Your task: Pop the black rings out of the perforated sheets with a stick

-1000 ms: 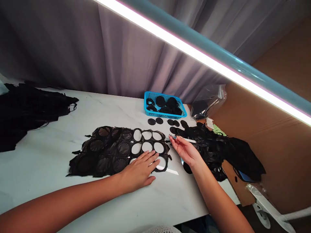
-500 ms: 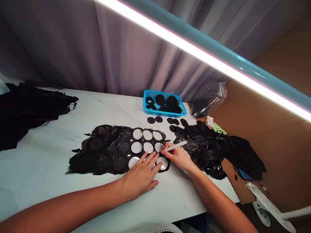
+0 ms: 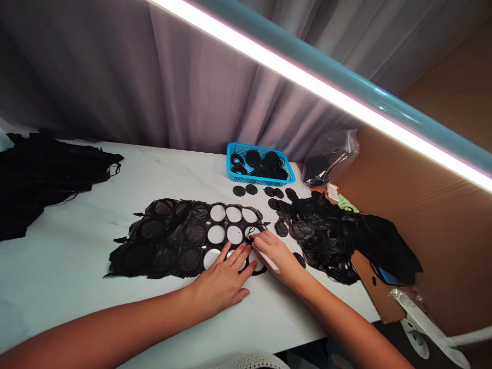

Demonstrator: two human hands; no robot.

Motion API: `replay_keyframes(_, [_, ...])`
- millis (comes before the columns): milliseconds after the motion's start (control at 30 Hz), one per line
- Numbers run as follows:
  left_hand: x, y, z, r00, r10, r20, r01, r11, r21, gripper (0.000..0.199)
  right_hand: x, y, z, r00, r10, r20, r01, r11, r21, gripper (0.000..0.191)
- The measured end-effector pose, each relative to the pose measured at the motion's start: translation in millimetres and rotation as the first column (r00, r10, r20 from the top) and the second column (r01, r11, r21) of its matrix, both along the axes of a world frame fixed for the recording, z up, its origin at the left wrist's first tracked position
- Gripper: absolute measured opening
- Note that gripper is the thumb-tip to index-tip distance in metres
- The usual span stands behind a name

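Note:
A black sheet (image 3: 175, 233) with rows of round shapes lies flat on the white table; at its right part the circles are open holes showing white. My left hand (image 3: 225, 279) rests palm down on the sheet's lower right part, fingers spread. My right hand (image 3: 277, 256) is closed around a slim white tool (image 3: 268, 260), at the sheet's right edge beside my left fingertips. Thin black loops (image 3: 254, 231) stand by my right fingertips. The tip of the tool is hidden.
Behind the sheet is a blue basket (image 3: 261, 179) of black discs and rings. Loose black discs (image 3: 239, 190) lie before it. To the right are a heap of black pieces (image 3: 326, 236) and a clear bag (image 3: 330, 159); black material (image 3: 49, 174) is at far left.
My right hand has turned, and the white tool now slants down toward me instead of up to the right. Black loops stand up more at the fingertips. My left hand has barely moved.

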State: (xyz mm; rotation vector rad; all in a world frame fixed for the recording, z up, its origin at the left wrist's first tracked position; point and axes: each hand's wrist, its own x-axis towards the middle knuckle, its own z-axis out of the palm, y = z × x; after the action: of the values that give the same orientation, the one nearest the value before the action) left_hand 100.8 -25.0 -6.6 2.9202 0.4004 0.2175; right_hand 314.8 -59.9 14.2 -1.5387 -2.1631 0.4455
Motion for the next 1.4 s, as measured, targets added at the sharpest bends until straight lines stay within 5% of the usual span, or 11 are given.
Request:
replay_keyframes(100, [0.0,1.1,-0.1,1.000,-0.009,-0.006,0.008,1.000,-0.014,0.060,25.7,16.8,5.4,0.987,-0.129,0.100,0.114,0.983,0.145,0.013])
replay_keyframes(200, [-3.2,3.9,1.9,0.999,-0.024,0.036,0.025,0.999,-0.040,0.058,67.1,40.2,16.5,0.847,-0.531,0.015,0.499,0.806,0.318,0.020])
replay_keyframes(300, [-10.7,6.9,7.5,0.997,-0.065,0.032,0.067,0.996,-0.062,0.060,88.9,45.0,25.7,0.768,-0.619,-0.167,0.641,0.741,0.203,0.022])
replay_keyframes(433, [-20.8,7.5,12.2,0.996,-0.082,0.036,0.085,0.994,-0.074,0.055,62.5,13.1,25.9,0.711,-0.518,-0.476,0.482,0.851,-0.206,0.031])
replay_keyframes(567, [-23.2,6.3,8.3,0.992,-0.082,0.093,0.089,0.993,-0.081,0.048,15.6,-27.1,17.6,0.637,-0.471,-0.611,0.227,0.871,-0.435,0.032])
replay_keyframes(733, [-21.3,6.7,2.4,0.990,-0.081,0.111,0.090,0.993,-0.077,0.048,-14.6,-54.9,3.8,0.726,-0.429,-0.538,0.234,0.889,-0.393,0.025])
replay_keyframes(967, [-19.7,6.4,0.3,0.993,-0.070,0.095,0.077,0.994,-0.074,0.049,-28.1,-60.6,-4.9,0.755,-0.407,-0.515,0.274,0.908,-0.316,0.020])
replay_keyframes(1400, [-18.4,3.0,6.1,0.997,-0.072,0.017,0.073,0.996,-0.057,0.058,-17.0,-65.1,1.4,0.752,-0.406,-0.520,0.243,0.903,-0.354,0.022])
